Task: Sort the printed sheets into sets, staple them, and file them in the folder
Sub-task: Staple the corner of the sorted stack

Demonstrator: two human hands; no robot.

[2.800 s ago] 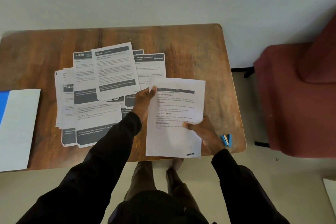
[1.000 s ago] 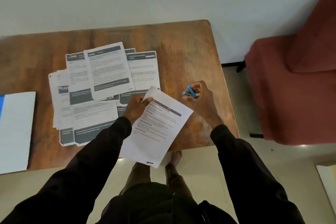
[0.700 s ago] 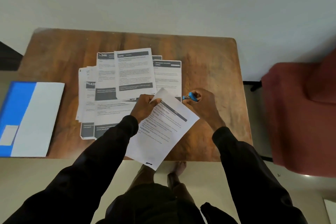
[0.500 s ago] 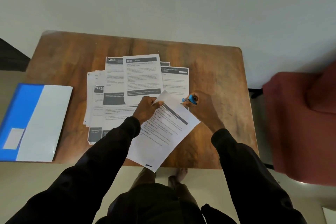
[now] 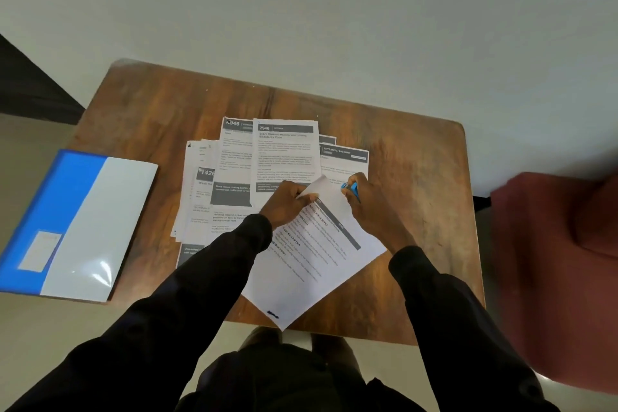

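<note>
Stapling: left hand [image 5: 284, 203] is pinching the top corner of the set [image 5: 311, 264], right hand [image 5: 373, 211] is gripping the stapler [image 5: 350, 190] there; edges want squaring before squeezing.

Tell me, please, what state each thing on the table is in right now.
Folder: looks closed, flat at the table left edge.
Loose sheets: spread overlapping on the table.
Held set: tilted, top corner pinched by left hand.
Stapler: gripped by right hand at that corner.
</note>
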